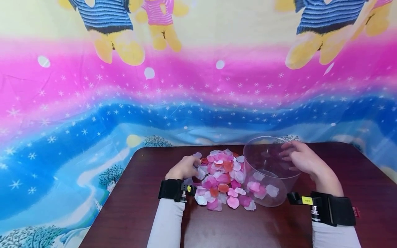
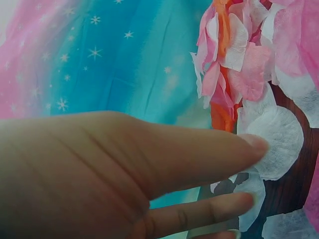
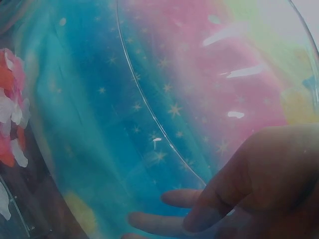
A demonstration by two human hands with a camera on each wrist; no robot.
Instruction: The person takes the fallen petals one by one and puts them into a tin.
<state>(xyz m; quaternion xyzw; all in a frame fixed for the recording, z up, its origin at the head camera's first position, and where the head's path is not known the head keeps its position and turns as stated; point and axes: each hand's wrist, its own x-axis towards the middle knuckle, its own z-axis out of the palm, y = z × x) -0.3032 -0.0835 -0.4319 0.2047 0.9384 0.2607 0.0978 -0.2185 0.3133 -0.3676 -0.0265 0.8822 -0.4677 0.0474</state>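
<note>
The left hand (image 1: 183, 168) rests at the left edge of the petals (image 1: 221, 179), a loose heap of pink, white and orange pieces in the middle of the table (image 1: 139, 206). In the left wrist view its fingers (image 2: 209, 154) lie nearly straight and close together, the tip of one touching a white petal (image 2: 276, 142). Whether the thumb is pinching that petal from below cannot be told; nothing is plainly gripped.

The right hand (image 1: 302, 158) is on the tub (image 1: 270, 172), a clear round container standing upright on the table just right of the heap and touching its edge. The palm lies against the tub's far right wall near the rim, with the fingers (image 1: 286, 151) spread and laid along the wall. The right wrist view shows the same: fingers (image 3: 164, 221) apart and only slightly bent, seen through the clear plastic (image 3: 149, 114). It looks like a steadying hold more than a tight clasp.

A few pink and white petals lie on the tub's floor (image 1: 263, 187). Both wrists wear black straps (image 1: 172, 189) over pale sleeves. Behind the table hangs a bright cloth (image 1: 93, 103) in pink and blue bands with white stars.
</note>
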